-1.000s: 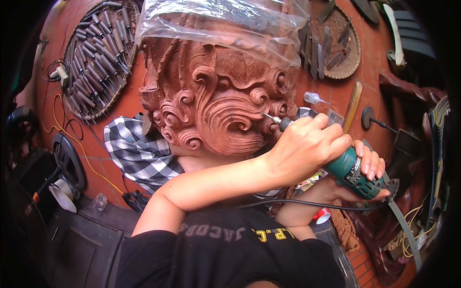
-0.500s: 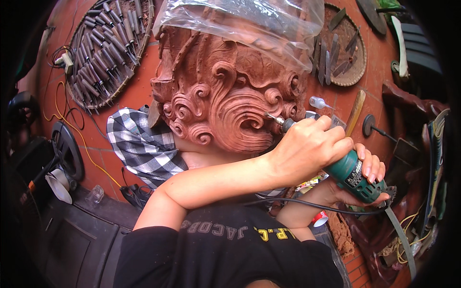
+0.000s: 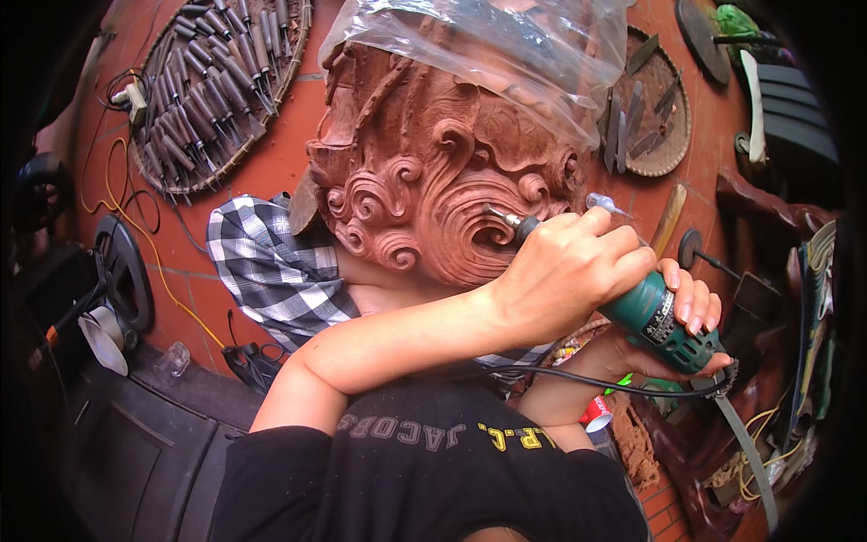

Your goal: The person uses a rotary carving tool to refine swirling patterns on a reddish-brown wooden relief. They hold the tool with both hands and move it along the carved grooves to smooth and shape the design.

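Reddish wood carving (image 3: 433, 181) — deep swirls, plastic-draped on top — rests on checked cloth (image 3: 271, 271). Left hand (image 3: 569, 271) wraps the green rotary tool (image 3: 655, 312) (bit touching a curl); right hand (image 3: 686, 316) cups its rear.

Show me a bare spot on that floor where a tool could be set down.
Bare red floor lies between the round tray of chisels, the checked cloth and the carving. The right side, around both hands and the green grinder, is crowded.
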`<state>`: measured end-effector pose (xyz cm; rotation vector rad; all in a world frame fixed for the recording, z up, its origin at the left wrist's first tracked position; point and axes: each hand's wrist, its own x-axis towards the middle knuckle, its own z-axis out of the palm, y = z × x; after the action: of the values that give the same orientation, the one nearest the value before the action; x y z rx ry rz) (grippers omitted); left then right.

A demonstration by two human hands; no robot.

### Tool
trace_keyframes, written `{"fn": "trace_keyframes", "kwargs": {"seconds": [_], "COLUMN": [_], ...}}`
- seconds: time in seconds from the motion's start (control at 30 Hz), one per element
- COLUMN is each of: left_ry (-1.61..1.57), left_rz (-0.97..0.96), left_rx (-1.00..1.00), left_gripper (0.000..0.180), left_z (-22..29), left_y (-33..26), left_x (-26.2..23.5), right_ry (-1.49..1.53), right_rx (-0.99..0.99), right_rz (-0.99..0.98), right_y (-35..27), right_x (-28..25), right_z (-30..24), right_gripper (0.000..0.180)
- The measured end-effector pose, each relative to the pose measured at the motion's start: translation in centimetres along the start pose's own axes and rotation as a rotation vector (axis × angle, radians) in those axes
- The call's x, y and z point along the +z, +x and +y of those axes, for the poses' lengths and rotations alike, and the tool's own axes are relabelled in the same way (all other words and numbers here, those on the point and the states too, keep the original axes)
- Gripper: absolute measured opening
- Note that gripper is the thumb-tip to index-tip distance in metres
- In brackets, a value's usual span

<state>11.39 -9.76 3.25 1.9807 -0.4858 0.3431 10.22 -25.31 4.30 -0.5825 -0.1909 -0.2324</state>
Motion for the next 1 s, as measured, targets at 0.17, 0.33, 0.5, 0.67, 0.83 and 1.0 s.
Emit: {"fn": "trace_keyframes", "kwargs": {"seconds": [0.17,0.33,0.5,0.67,0.83,1.0], "left_ry": [0.025,0.031,0.030,0.013,0.005,-0.013], "left_rz": [-0.001,-0.005,0.001,0.025,0.033,0.025], "left_rx": [-0.011,-0.035,-0.058,-0.066,-0.040,-0.008], "left_gripper": [0.030,0.034,0.037,0.038,0.036,0.033], "left_z": [0.0,-0.1,0.3,0.3,0.0,-0.2], "left_y": [-0.4,-1.1,-1.6,-1.8,-1.5,-0.8], "left_x": [-1.0,-1.5,-1.9,-2.0,-2.0,-1.6], "right_ry": [-0.007,-0.025,-0.040,-0.030,-0.044,-0.046], "right_rx": [0.020,0.044,0.060,0.067,0.045,0.024], "right_rz": [-0.015,-0.022,-0.018,-0.011,-0.008,-0.011], "right_y": [-0.1,-0.5,-0.8,-0.9,-0.7,-0.4], "right_x": [0.7,0.9,1.4,1.8,1.7,1.1], "right_z": [0.6,1.1,1.2,1.5,1.4,0.8], "right_gripper": [0.050,0.050,0.052,0.053,0.052,0.051]}}
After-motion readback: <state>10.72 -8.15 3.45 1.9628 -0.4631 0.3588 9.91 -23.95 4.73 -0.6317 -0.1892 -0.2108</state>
